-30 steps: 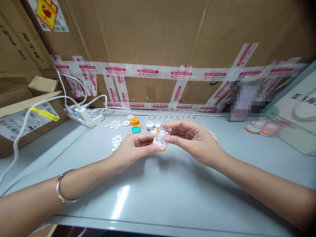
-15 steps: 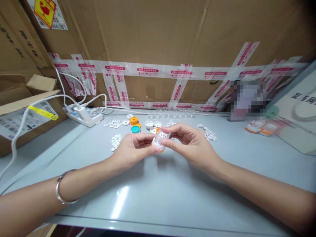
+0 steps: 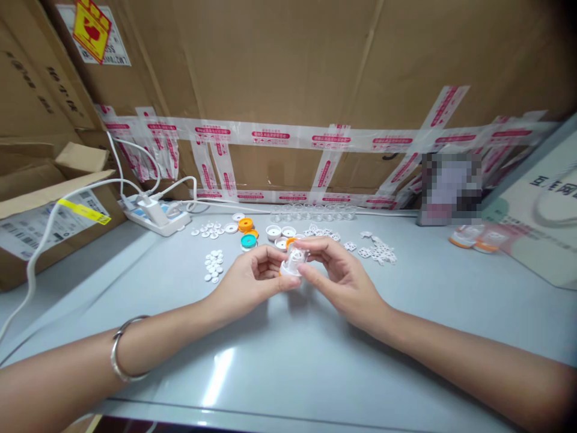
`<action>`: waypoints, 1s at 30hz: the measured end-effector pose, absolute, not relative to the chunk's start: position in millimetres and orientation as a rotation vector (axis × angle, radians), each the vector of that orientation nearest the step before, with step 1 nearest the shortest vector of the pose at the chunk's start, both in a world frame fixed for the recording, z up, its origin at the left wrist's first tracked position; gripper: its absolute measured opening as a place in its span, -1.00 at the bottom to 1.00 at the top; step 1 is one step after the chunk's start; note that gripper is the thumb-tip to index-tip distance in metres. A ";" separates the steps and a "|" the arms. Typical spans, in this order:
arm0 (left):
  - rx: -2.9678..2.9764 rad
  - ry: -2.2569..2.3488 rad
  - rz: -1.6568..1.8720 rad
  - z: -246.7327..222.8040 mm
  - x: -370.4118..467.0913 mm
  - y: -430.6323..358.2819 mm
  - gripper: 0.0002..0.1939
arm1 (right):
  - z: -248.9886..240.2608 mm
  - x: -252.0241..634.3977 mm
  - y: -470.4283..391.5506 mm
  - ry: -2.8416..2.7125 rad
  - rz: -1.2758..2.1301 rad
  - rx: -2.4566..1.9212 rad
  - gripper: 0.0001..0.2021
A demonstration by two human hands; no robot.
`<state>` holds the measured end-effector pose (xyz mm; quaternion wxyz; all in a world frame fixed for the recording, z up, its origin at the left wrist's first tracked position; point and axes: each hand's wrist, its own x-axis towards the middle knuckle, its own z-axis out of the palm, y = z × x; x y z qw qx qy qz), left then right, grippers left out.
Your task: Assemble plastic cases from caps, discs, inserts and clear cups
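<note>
Both hands meet over the middle of the grey table around a small clear cup [image 3: 297, 258] with a white and orange base. My left hand [image 3: 255, 273] pinches the white base between thumb and fingers. On the clear upper part, my right hand [image 3: 340, 270] has its thumb at the near side and fingers over the top. White pieces show inside the cup. Just behind the hands lie white rings [image 3: 273, 232], a teal ring [image 3: 248, 241] and orange rings [image 3: 246, 224]. Small white discs [image 3: 213, 264] are left of my left hand.
White lattice pieces [image 3: 381, 251] lie right of the hands. Clear cups [image 3: 313, 212] line the back. Two orange-based cups [image 3: 491, 240] stand at the right. A power strip [image 3: 157, 218] with white cables and an open cardboard box [image 3: 58, 210] are at the left.
The cup is more upright and slightly lower in view, with both hands still on it. The whole view has shifted slightly, so the background sits a little lower.
</note>
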<state>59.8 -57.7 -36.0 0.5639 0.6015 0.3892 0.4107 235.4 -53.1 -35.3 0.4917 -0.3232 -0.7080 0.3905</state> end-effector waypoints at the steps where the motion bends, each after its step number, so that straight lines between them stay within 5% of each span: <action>1: 1.397 0.919 0.943 -35.7 59.4 -57.1 -0.70 | -33.9 236.6 -53.4 -1.723 0.979 -0.778 -0.83; 15: 1.801 1.043 1.035 -47.1 57.4 -58.2 -0.72 | -48.4 224.1 -69.5 -1.562 1.225 -0.831 -0.76; 19: 2.009 1.051 1.003 -44.6 54.7 -59.9 -0.58 | -42.4 225.9 -66.9 -1.630 1.203 -0.881 -0.72; 25: 2.275 1.019 1.010 -38.1 47.9 -62.4 -0.59 | 1.8 288.5 -17.5 -1.759 0.644 -1.094 -0.54; 30: 2.277 1.008 0.996 -38.3 43.2 -59.1 -0.71 | 27.2 406.9 28.4 -1.626 -0.006 -1.894 -0.60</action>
